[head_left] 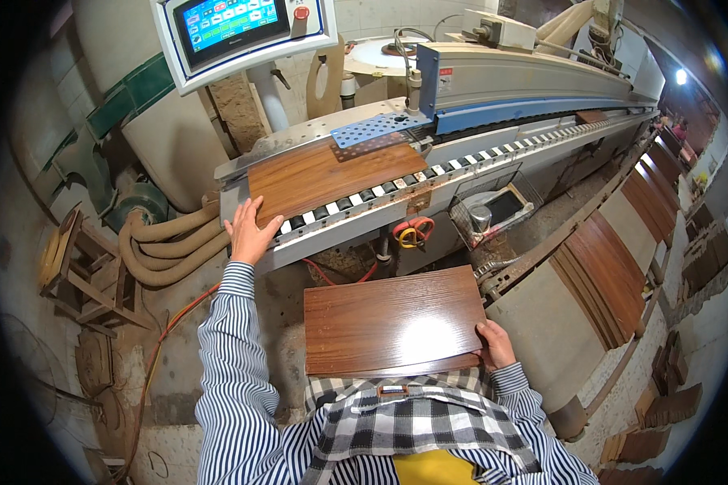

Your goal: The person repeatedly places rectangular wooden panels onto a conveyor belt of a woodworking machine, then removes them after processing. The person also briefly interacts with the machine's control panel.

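My left hand [249, 226] rests with fingers spread at the near left end of a wood-grain board [323, 186], which lies on the machine's bed beside a row of rollers [356, 199]. Part of that board passes under a perforated blue plate [376, 128]. At my waist, my right hand [495, 343] grips the right edge of a glossy brown board [380, 315], held roughly flat; a second board edge shows beneath it.
A touchscreen panel [230, 24] stands upper left, above thick hoses [174, 250] and a wooden stool [89, 275]. The long machine [526, 89] extends rightward. A wire basket [497, 206] hangs below it. On the right, a conveyor [542, 323] carries several boards [607, 275].
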Demonstrator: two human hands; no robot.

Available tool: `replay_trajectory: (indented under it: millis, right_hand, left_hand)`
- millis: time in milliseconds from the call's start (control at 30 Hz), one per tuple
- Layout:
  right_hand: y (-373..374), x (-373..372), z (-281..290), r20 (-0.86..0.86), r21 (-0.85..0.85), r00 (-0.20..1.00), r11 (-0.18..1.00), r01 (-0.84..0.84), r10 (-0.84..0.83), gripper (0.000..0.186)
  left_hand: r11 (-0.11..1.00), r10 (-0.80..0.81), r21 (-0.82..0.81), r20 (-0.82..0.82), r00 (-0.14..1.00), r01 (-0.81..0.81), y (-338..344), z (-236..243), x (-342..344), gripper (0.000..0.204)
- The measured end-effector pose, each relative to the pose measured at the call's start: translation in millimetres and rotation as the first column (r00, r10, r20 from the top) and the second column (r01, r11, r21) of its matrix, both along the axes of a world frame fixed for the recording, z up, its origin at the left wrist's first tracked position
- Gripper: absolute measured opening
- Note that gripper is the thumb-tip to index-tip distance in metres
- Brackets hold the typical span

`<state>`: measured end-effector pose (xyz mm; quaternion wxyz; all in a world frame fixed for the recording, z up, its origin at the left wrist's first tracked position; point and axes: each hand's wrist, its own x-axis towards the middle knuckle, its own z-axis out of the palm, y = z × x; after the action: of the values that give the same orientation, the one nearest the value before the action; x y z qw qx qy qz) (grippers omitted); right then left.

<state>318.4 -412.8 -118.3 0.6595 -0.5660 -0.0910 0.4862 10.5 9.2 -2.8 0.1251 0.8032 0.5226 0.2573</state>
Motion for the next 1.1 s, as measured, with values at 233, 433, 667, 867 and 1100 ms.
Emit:
replay_trajectory:
  millis: [233,433,667,867,1100]
  right_hand:
    - [2,-3,6,-0.005,0.017,1.0,1.0,0.0,0.0,0.027]
    - [-1,2,-3,0.01,0.004,1.0,1.0,-0.023,0.023,0.03]
    - [-4,0,-1,0.0,0.078,1.0,0.997,-0.02,0.02,0.034]
    - [-7,-2,12,-0.013,0.193,0.994,0.976,-0.103,0.108,0.05]
    - [-15,-8,16,-0.077,0.364,0.995,0.931,-0.03,0.063,0.055]
  left_hand:
    - [1.0,-0.005,-0.025,-0.032,0.999,0.004,1,5,4,0.076]
    - [0.999,-0.03,-0.023,-0.109,0.994,0.028,-4,10,46,0.081]
    - [0.997,-0.07,0.029,-0.1,0.993,0.073,-9,5,111,0.08]
    - [0.983,-0.18,0.074,0.164,0.97,0.17,-12,4,118,0.073]
    - [0.938,-0.334,0.14,0.606,0.722,0.316,-18,-2,56,0.053]
